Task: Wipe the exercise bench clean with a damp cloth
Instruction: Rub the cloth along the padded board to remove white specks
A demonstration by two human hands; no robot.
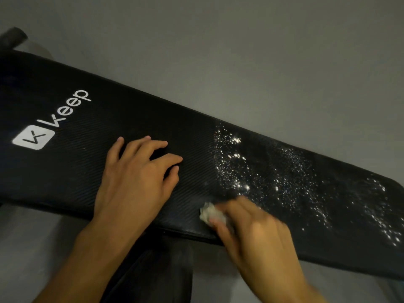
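Observation:
A long black padded exercise bench [91,176] runs from upper left to lower right, with a white "Keep" logo near its left end. Shiny water droplets [273,178] cover its right half. My left hand [135,178] rests flat on the middle of the pad, fingers spread, holding nothing. My right hand [255,232] is blurred and grips a small crumpled whitish cloth [211,214], pressed on the pad near its front edge, at the left border of the wet patch.
A plain grey floor [240,62] lies behind the bench. A dark frame part [153,274] of the bench shows below the pad between my forearms. A dark rounded roller end [13,37] sticks out at the far left.

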